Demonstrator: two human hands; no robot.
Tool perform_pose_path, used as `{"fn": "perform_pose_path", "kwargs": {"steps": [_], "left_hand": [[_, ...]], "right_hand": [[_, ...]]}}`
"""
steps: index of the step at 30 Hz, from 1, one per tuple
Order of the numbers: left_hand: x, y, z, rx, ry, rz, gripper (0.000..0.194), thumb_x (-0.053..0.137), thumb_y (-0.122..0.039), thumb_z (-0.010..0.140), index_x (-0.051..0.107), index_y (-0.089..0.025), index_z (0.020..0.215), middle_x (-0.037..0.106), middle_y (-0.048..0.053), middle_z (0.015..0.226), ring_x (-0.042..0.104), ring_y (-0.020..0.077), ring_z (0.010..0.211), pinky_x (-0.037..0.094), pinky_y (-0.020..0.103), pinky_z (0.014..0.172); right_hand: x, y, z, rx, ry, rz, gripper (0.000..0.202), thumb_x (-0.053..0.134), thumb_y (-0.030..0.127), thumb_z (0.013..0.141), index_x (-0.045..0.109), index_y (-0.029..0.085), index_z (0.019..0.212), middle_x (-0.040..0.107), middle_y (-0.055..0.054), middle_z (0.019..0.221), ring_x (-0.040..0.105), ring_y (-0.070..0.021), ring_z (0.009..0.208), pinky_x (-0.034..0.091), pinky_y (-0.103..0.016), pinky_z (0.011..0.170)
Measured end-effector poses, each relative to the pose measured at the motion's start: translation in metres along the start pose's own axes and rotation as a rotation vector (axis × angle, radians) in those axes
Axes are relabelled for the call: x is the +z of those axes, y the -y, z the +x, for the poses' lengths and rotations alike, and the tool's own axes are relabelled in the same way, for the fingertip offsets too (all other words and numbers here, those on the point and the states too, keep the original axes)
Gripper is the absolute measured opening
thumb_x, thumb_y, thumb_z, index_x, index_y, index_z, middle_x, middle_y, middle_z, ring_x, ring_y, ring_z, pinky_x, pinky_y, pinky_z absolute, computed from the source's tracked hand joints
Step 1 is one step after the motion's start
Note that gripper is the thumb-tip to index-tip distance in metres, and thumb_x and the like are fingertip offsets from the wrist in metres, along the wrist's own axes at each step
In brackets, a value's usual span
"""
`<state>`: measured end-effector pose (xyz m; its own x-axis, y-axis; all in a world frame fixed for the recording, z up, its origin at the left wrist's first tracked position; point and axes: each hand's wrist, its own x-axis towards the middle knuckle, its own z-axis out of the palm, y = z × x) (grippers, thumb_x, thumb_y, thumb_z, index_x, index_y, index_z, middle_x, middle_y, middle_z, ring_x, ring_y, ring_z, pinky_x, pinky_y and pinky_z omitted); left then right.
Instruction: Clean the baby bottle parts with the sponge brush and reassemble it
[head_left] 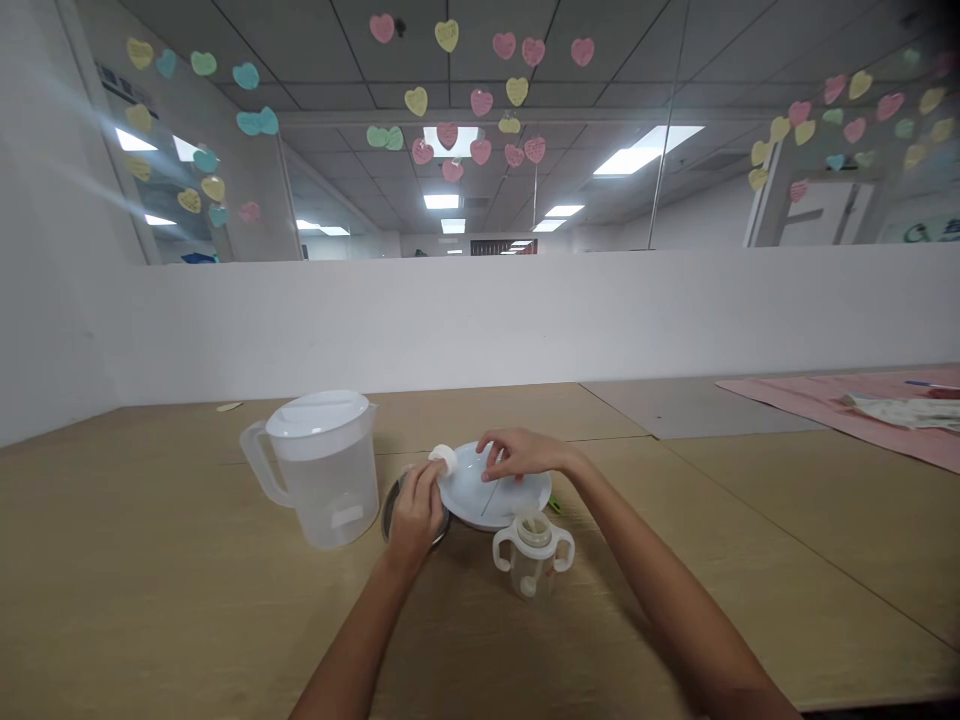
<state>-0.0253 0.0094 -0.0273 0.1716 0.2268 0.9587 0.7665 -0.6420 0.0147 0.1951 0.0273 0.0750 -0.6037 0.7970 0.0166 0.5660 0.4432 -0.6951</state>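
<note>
My left hand (416, 510) is closed round the edge of a small white round piece that looks like a bottle cap or collar (444, 459). Beneath that hand, partly hidden, sits a round metal dish (389, 512). My right hand (521, 453) hovers over a white plate (459, 497), thumb and fingers apart, with nothing visible between them. A thin stick-like item (489, 498) shows on the plate below the thumb, and a small red bit (519, 479) peeks out under the palm. In front of the plate stands a lidless two-handled baby bottle (533, 560), upright.
A clear plastic pitcher (334, 490) with a white lid stands left of the hands. Something green (555, 504) pokes out from the plate's right side. A pink cloth (817, 400) covers the far right of the wooden table (187, 600). A white wall (450, 320) rises behind.
</note>
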Motion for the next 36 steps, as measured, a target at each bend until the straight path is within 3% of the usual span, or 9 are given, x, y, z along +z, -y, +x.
{"fn": "perform_pose_path", "kwargs": {"steps": [5,8,12,20,26,31,36], "left_hand": [[0.003,-0.010,-0.004,0.070,-0.020,-0.056,0.035,0.042,-0.007,0.087,0.050,-0.021,0.118,0.063,0.009,0.103,0.060,0.0171,0.099,0.049,0.032,0.086],[0.004,-0.014,-0.004,0.055,-0.043,-0.069,0.032,0.043,-0.009,0.087,0.050,-0.021,0.117,0.063,0.009,0.103,0.060,0.0171,0.099,0.049,0.032,0.087],[0.007,-0.014,-0.003,0.007,-0.041,-0.052,0.029,0.044,-0.014,0.088,0.049,-0.019,0.116,0.062,0.010,0.101,0.060,0.0180,0.099,0.050,0.033,0.085],[-0.001,-0.021,0.003,-0.223,0.068,-0.198,0.031,0.045,-0.026,0.088,0.047,-0.017,0.118,0.059,0.012,0.109,0.058,0.0206,0.100,0.049,0.036,0.085],[-0.002,-0.028,0.008,-0.473,0.077,-0.394,0.030,0.048,-0.032,0.086,0.052,-0.018,0.113,0.063,0.009,0.103,0.063,0.0176,0.084,0.052,0.032,0.076],[0.004,-0.024,0.006,-0.581,0.026,-0.525,0.033,0.049,-0.033,0.085,0.052,-0.017,0.113,0.062,0.011,0.109,0.064,0.0182,0.088,0.053,0.031,0.077],[0.004,-0.025,0.006,-0.666,0.044,-0.560,0.035,0.052,-0.036,0.083,0.056,-0.017,0.112,0.066,0.010,0.106,0.065,0.0190,0.089,0.052,0.031,0.078]], "right_hand": [[0.020,0.001,0.015,-0.105,0.063,0.168,0.077,0.075,0.026,0.065,0.039,0.026,0.133,0.054,-0.008,0.117,0.060,-0.0151,0.086,0.053,-0.025,0.063],[0.025,0.002,0.019,-0.200,0.040,0.193,0.071,0.074,0.027,0.067,0.043,0.025,0.131,0.059,-0.005,0.109,0.058,-0.0148,0.089,0.049,-0.028,0.077],[0.028,-0.001,0.024,-0.233,-0.096,0.085,0.058,0.076,0.033,0.066,0.055,0.021,0.118,0.061,-0.003,0.098,0.057,-0.0159,0.086,0.046,-0.029,0.077],[0.033,0.008,0.022,-0.347,-0.306,-0.211,0.051,0.080,0.029,0.061,0.058,0.020,0.105,0.056,-0.006,0.102,0.051,-0.0213,0.096,0.040,-0.034,0.085],[0.036,0.010,0.022,-0.404,-0.246,-0.194,0.052,0.080,0.026,0.062,0.058,0.021,0.109,0.056,-0.005,0.100,0.050,-0.0207,0.096,0.041,-0.032,0.084],[0.033,0.011,0.021,-0.320,-0.232,-0.073,0.031,0.065,0.024,0.078,0.059,0.020,0.108,0.056,-0.006,0.108,0.054,-0.0133,0.077,0.045,-0.028,0.073],[0.038,0.012,0.022,-0.366,-0.278,-0.156,0.025,0.057,0.015,0.080,0.061,0.017,0.105,0.058,-0.007,0.103,0.055,-0.0136,0.077,0.045,-0.028,0.075]]}}
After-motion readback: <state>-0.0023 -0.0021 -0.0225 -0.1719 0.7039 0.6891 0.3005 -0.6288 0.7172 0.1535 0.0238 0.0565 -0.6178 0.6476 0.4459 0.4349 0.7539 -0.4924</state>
